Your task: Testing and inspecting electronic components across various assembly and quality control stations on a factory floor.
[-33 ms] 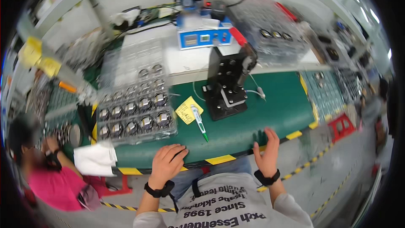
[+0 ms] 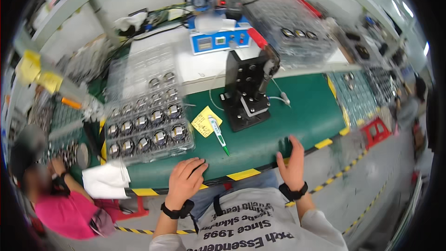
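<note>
My left hand (image 2: 185,179) rests palm down on the front edge of the green bench mat (image 2: 297,116), fingers apart, holding nothing. My right hand (image 2: 292,165) hovers at the striped yellow-and-black edge to the right, palm turned inward and fingers spread, also empty. Just beyond my left hand lie a white and green pen (image 2: 218,135) and a yellow note (image 2: 206,121). A clear plastic tray (image 2: 146,125) with several round metal parts sits to the left of them. A black upright fixture (image 2: 246,93) stands mid-bench.
A blue control box (image 2: 218,42) sits behind the fixture, with more clear trays (image 2: 297,32) at the back right. A white cloth (image 2: 106,179) lies at the front left corner. A person in pink (image 2: 60,204) works at the left. A red stool (image 2: 376,130) stands on the right.
</note>
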